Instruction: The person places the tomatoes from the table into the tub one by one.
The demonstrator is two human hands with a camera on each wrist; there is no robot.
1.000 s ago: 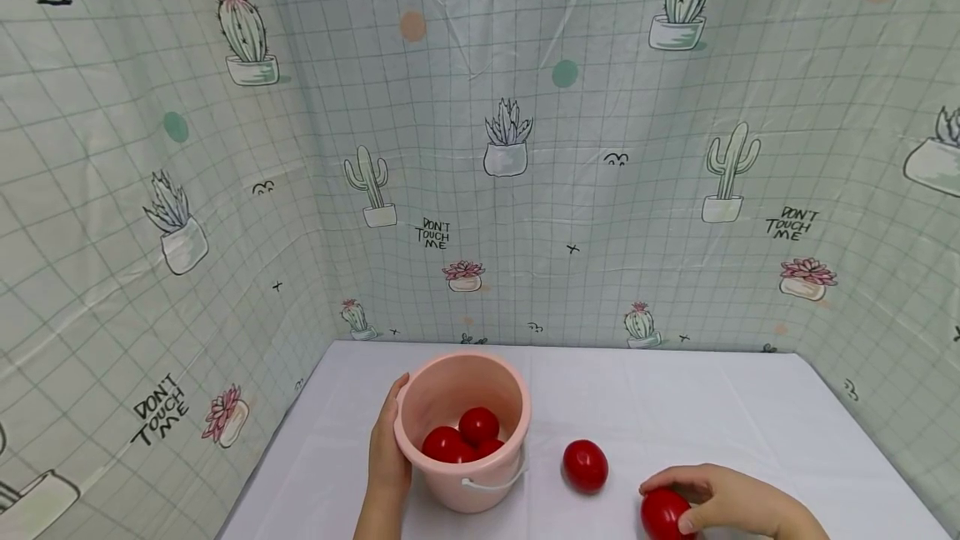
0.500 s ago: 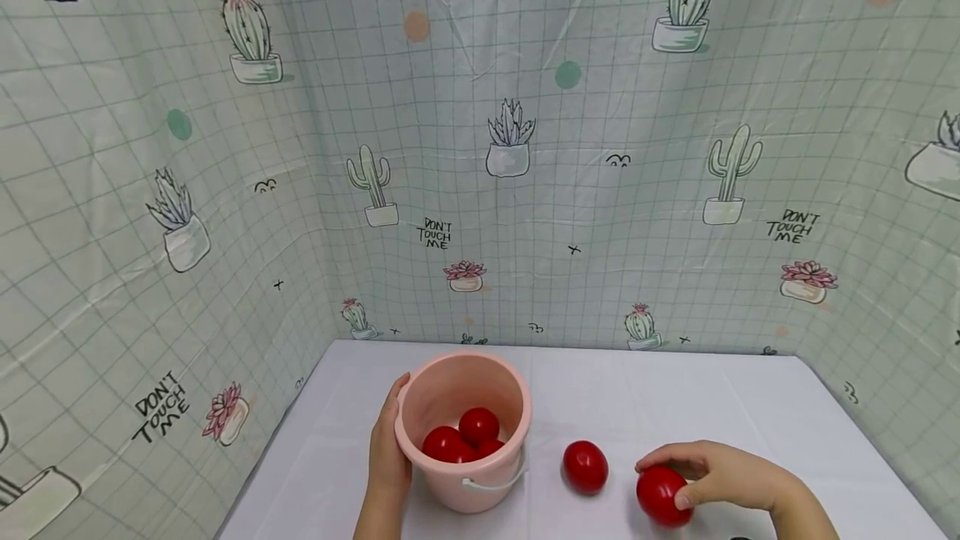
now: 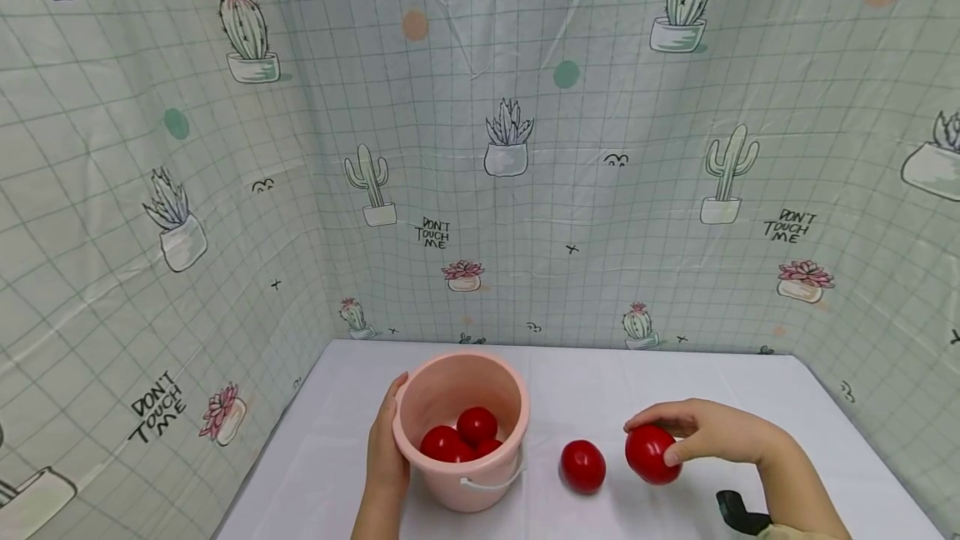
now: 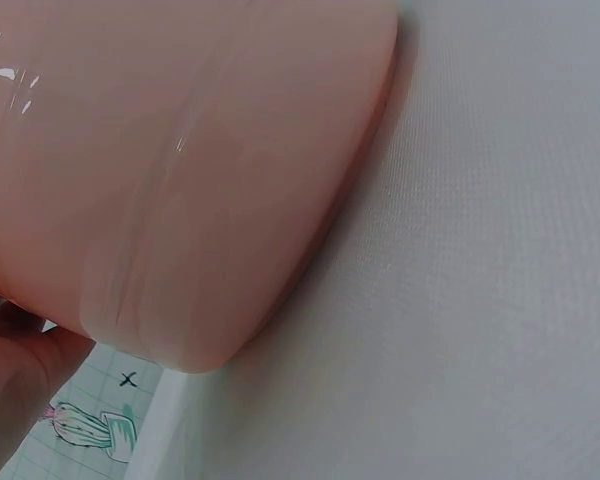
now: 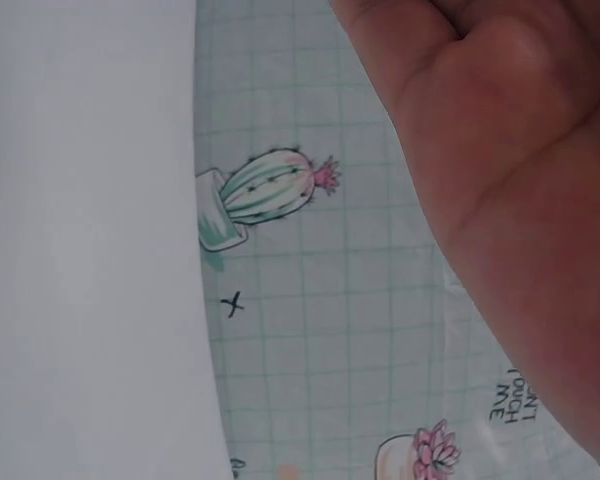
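A pink bucket [image 3: 467, 490] with a white handle [image 3: 491, 483] stands on the table, tilted slightly in the head view. My left hand [image 3: 387, 448] holds its left side, fingers reaching along the wall up to the rim; in the left wrist view, part of that hand [image 4: 20, 385] lies against the bucket wall [image 4: 190, 190]. Several glossy red balls [image 3: 477, 426] lie inside. My right hand [image 3: 712, 433] grips another red ball [image 3: 649, 454] between thumb and fingers, over the table. Between it and the bucket lies a loose, slightly oval red ball [image 3: 582, 466].
A white cloth covers the table [image 3: 600, 382]. Grid-patterned curtains [image 3: 570, 215] with cactus prints rise at the back and both sides. A black piece [image 3: 741, 513] sits by my right wrist, next to a beige sleeve edge [image 3: 795, 532].
My right hand has moved forward and slightly left with the red ball, from the table's near side to beside the loose ball. The left hand and bucket have stayed put.
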